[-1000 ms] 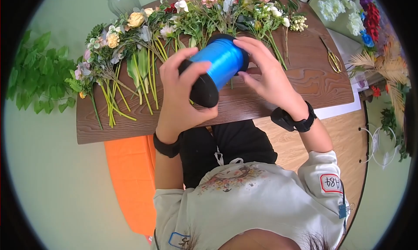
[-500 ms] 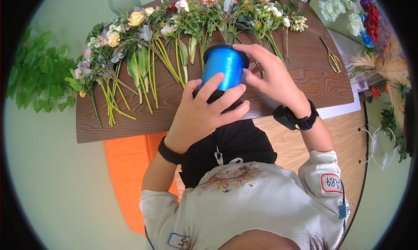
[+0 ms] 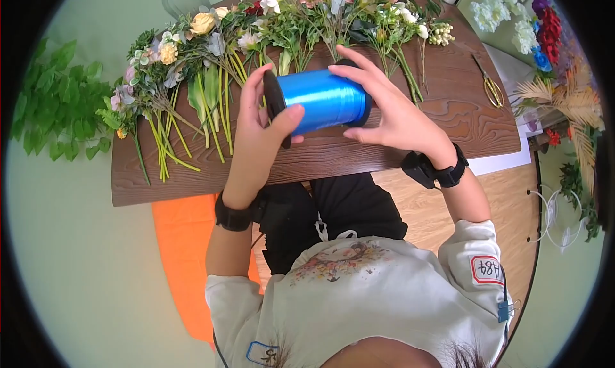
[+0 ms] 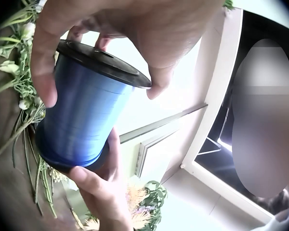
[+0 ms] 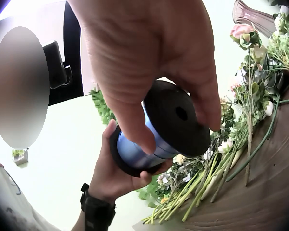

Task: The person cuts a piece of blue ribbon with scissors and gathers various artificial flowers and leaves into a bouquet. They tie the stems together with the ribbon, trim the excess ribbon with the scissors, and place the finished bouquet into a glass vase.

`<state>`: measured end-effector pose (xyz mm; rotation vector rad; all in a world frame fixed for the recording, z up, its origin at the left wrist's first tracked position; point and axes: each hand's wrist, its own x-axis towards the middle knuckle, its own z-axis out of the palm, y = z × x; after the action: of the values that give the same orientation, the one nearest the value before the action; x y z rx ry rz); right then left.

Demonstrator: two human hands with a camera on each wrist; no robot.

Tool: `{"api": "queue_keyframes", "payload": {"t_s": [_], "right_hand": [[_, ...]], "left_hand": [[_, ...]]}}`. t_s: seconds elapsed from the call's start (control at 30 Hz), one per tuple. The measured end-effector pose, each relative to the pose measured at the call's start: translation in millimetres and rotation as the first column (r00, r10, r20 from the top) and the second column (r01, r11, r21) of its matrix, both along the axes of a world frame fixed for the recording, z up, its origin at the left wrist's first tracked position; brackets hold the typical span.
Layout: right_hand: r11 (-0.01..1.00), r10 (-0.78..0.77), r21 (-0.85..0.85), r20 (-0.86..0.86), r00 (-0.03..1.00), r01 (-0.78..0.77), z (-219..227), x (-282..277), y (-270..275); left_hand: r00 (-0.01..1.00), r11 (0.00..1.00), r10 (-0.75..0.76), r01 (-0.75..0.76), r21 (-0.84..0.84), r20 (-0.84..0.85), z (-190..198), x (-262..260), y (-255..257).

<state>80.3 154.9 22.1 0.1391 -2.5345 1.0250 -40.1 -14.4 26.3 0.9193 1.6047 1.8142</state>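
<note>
A spool of shiny blue ribbon [image 3: 323, 99] with black end discs lies almost level between both hands, over the table's front part. My left hand [image 3: 256, 121] grips its left disc, thumb in front and fingers behind. In the left wrist view, that black disc [image 4: 103, 62] sits between the fingers and thumb. My right hand [image 3: 397, 108] holds the other end, fingers over the top and thumb below. The right wrist view shows a round hole in the right-hand disc [image 5: 176, 120], with fingers and thumb on either side of the rim.
Artificial flowers [image 3: 250, 41] with green stems lie in a long row along the back and left of the brown wooden table [image 3: 442, 131]. Gold-handled scissors [image 3: 490, 89] lie at the right. A glass vase [image 3: 182, 0] stands behind; more flowers [image 3: 548, 41] stand beyond the right edge.
The spool has turned from slanted, through nearly upright, to almost level. My left hand has swung over its near end and back to the left side; the right hand has stayed at its end.
</note>
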Motion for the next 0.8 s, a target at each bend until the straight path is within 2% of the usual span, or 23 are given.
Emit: {"api": "queue_keyframes", "payload": {"t_s": [0.07, 0.1, 0.17, 0.2, 0.23, 0.27, 0.3, 0.33, 0.37, 0.4, 0.43, 0.47, 0.57, 0.6, 0.73, 0.77, 0.8], "right_hand": [[0.999, -0.008, 0.037, -0.055, 0.998, 0.01, -3, -4, 4], [0.998, -0.026, 0.049, -0.043, 0.999, 0.028, -4, -4, 7], [0.997, -0.045, 0.061, -0.03, 0.999, 0.047, -5, -4, 10], [1.0, -0.03, -0.004, -0.003, 1.0, 0.03, -6, -5, 11], [0.997, -0.012, -0.071, 0.024, 1.0, 0.013, -7, -5, 11], [0.997, -0.008, -0.072, 0.027, 1.0, 0.01, -7, -6, 11], [0.967, 0.046, -0.253, 0.093, 0.995, -0.021, -7, -6, 12], [0.904, 0.11, -0.426, 0.148, 0.983, -0.037, -7, -7, 12], [0.903, 0.112, -0.427, 0.149, 0.982, -0.038, -8, -8, 14], [0.863, 0.15, -0.504, 0.165, 0.975, -0.048, -10, -9, 15], [0.815, 0.19, -0.576, 0.176, 0.966, -0.055, -11, -11, 16], [0.814, 0.194, -0.579, 0.178, 0.965, -0.057, -14, -13, 16], [0.755, 0.248, -0.652, 0.182, 0.952, -0.072, -18, -15, 15], [0.73, 0.241, -0.682, 0.186, 0.952, -0.051, -16, -14, 15], [0.653, 0.265, -0.756, 0.169, 0.949, -0.047, -16, -9, 16], [0.652, 0.264, -0.757, 0.169, 0.95, -0.047, -14, -8, 16], [0.577, 0.312, -0.816, 0.17, 0.935, -0.045, -10, -5, 16]], "left_hand": [[0.987, 0.995, -0.072, 0.082, -0.065, 0.141, -3, -6, 3], [0.987, 0.995, -0.071, 0.081, -0.066, 0.141, -3, -9, 2], [0.966, 0.965, -0.258, 0.259, -0.036, 0.026, -4, -14, 1], [0.966, 0.965, -0.257, 0.258, -0.036, 0.027, -6, -16, 3], [0.955, 0.97, -0.238, 0.224, -0.093, -0.179, -10, -19, 5], [0.899, 0.974, -0.22, 0.179, -0.142, -0.378, -12, -21, 7], [0.901, 0.974, -0.218, 0.176, -0.143, -0.376, -12, -23, 8], [0.861, 0.982, -0.188, 0.168, -0.086, -0.472, -10, -25, 10], [0.812, 0.986, -0.152, 0.166, -0.028, -0.563, -9, -28, 13], [0.814, 0.986, -0.152, 0.164, -0.029, -0.561, -9, -31, 16], [0.876, 0.979, -0.182, 0.205, 0.004, -0.447, -9, -35, 20], [0.921, 0.97, -0.214, 0.24, 0.042, -0.326, -9, -37, 22], [0.899, 0.982, -0.158, 0.185, 0.027, -0.408, 0, -31, 28], [0.911, 0.991, -0.125, 0.136, 0.002, -0.393, 2, -29, 29], [0.925, 0.989, -0.144, 0.149, -0.014, -0.351, 3, -30, 27], [0.948, 0.958, -0.263, 0.279, 0.071, -0.179, 8, -27, 24], [0.922, 0.906, -0.388, 0.384, 0.178, -0.014, 10, -26, 23]]}}
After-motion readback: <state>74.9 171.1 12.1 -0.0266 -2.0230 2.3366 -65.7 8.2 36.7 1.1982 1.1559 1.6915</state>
